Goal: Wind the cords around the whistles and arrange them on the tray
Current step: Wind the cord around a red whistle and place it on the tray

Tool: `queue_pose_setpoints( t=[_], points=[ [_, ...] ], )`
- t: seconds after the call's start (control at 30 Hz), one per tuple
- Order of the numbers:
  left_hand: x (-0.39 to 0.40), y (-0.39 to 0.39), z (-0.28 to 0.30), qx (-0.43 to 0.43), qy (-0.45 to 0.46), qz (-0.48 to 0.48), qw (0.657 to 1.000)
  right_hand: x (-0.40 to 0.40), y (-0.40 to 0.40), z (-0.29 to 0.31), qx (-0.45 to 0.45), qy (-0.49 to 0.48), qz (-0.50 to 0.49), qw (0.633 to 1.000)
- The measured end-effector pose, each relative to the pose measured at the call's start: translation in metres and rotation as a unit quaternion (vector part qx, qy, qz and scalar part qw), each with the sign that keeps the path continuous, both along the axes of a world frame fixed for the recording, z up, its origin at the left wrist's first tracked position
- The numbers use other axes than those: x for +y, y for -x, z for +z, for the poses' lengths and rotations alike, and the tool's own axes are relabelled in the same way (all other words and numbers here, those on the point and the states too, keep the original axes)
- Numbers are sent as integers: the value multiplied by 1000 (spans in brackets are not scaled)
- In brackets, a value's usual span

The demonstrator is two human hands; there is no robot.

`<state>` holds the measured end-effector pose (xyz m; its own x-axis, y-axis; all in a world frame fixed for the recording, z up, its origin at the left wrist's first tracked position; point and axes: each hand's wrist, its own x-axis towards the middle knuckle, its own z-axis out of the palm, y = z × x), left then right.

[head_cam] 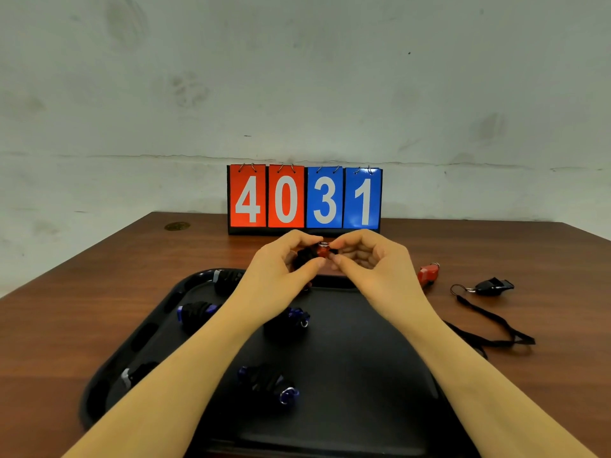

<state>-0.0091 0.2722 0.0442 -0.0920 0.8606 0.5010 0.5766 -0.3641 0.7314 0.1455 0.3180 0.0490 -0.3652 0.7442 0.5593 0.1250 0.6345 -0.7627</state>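
A brown wooden table (99, 292) is seen from above, set against a pale, marked wall, with a flip scoreboard (304, 198) reading 4031 stood at its far edge. Most of the near table is covered by a large black tray (363, 375), on which five whistles already wrapped in black cord are laid: one at the far left corner (228, 279), a blue one (196, 312) below it, another blue one (291, 320) near the middle, a grey-tipped one (132, 378) at the near left, and a blue one with a metal ring (269, 383) nearest the viewer. Two bare forearms are stretched over the tray. Above its far edge a red whistle (322, 251), largely bound in black cord, is held between both hands: it is gripped by the curled fingers of the left hand (284, 266), while its ring end is pinched by the thumb and forefinger of the right hand (367, 256). The winding of this whistle appears close to finished, probably at the tucking of the cord's end. To the right of the tray, on the bare table, a second red whistle (428, 272) and a black whistle (492, 286) with its loose black cord (489, 325) are left unwound. Next, the held whistle would need to be secured and set down in a free spot on the tray.
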Motion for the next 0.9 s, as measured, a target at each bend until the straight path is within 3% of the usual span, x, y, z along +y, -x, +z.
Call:
queue_pose_setpoints(
  t=[0.2, 0.37, 0.6, 0.9],
  points=[
    [-1, 1, 1, -2, 4, -15, 1000, 2, -1, -1, -49, -55, 2, 997],
    [0, 0, 1, -7, 12, -29, 999, 7, -1, -4, -62, -182, -20, 981],
    [0, 0, -1, 1, 36, -52, 998, 6, -1, -5, -92, -146, 5, 985],
    [-1, -4, 3, -80, 36, -59, 994, 5, 0, -3, -101, -115, 23, 988]
  ],
)
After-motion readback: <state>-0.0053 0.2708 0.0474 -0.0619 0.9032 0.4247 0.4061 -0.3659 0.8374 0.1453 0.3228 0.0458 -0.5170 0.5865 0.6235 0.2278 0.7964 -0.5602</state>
